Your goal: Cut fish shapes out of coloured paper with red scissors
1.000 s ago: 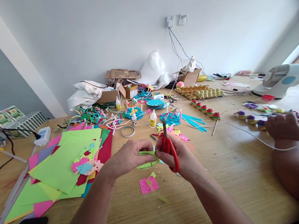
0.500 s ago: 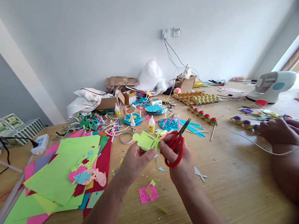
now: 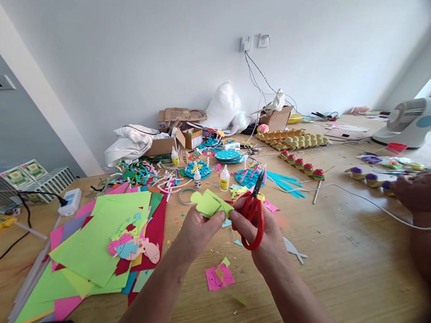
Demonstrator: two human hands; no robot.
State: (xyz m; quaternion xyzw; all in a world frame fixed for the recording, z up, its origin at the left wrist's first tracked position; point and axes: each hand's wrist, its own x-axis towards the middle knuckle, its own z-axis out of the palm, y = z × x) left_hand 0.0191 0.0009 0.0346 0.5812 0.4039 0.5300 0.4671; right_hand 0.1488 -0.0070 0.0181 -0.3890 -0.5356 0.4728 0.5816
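Note:
My left hand pinches a yellow-green paper piece with a cut, rounded outline and dark marks on it. Red-handled scissors hang in my right hand, their dark blades pointing up and away from the paper. The right thumb and fingertips also touch the paper's right edge. On the table below lies a pink paper scrap with a yellow-green bit on it. A pale fish-shaped cutout rests partly behind my right forearm.
Stacked coloured paper with fish cutouts lies at left. Glue bottles, blue discs and egg-carton strips stand behind my hands. A white cable crosses toward another person's hand; a fan stands beyond.
The view has turned slightly left, so the scene sits farther right. Both hands keep hold of the paper, which is tilted a little differently, and the scissors' blades point more steeply upward.

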